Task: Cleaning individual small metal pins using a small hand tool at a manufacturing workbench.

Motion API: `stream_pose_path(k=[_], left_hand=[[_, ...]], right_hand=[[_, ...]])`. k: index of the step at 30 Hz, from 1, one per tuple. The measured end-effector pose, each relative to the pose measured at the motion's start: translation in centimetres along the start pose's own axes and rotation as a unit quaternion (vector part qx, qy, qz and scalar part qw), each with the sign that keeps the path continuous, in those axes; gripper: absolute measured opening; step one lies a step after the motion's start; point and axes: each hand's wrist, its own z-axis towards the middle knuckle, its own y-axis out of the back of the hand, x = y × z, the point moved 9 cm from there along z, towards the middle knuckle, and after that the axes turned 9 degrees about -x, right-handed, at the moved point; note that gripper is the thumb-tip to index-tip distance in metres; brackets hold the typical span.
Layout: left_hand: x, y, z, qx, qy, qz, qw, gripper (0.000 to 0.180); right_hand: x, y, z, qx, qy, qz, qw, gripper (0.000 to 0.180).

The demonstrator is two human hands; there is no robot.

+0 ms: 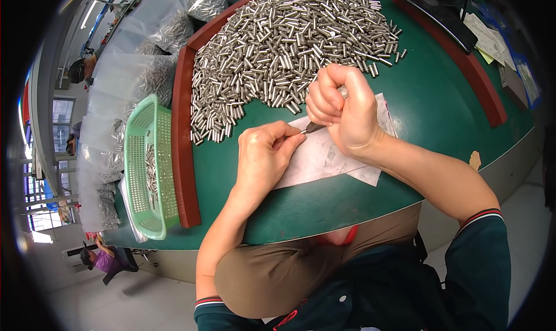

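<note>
Left fingers hold a pin (right fingers, a tool).

The heaped pins looked like metal, smooth and glossy. Beneath them, the green tabletop had a smooth finish with a soft sheen. The red rail along its left edge looked like painted wood; the basket beyond it was perforated plastic. The bags were translucent plastic. The creased sheet, paper or cloth, looked matt.
</note>
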Motion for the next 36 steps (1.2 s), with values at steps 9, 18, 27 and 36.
stream_pose_path(k=[9, 18, 27, 36], left_hand=[[-0.7, -0.1, 0.4, 0.019, -0.008, 0.014, 1.0, 0.008], [-0.9, 0.3, 0.2, 0.007, -0.006, 0.002, 1.0, 0.008], [3.4, -1.3, -0.6, 0.114, 0.282, -0.613, 0.73, 0.011], [4.2, -0.3, 0.8, 0.047, 0.259, -0.568, 0.78, 0.018]], right_hand=[[0.9, -1.5, -1.0, 0.003, 0.103, -0.101, 0.989, 0.036], [0.7, -1.8, -0.7, 0.011, 0.126, -0.149, 0.981, 0.035], [-0.3, -0.1, 0.2, 0.01, -0.022, -0.034, 0.999, 0.038], [-0.2, -0.1, 0.4, 0.002, -0.016, -0.043, 0.999, 0.036]])
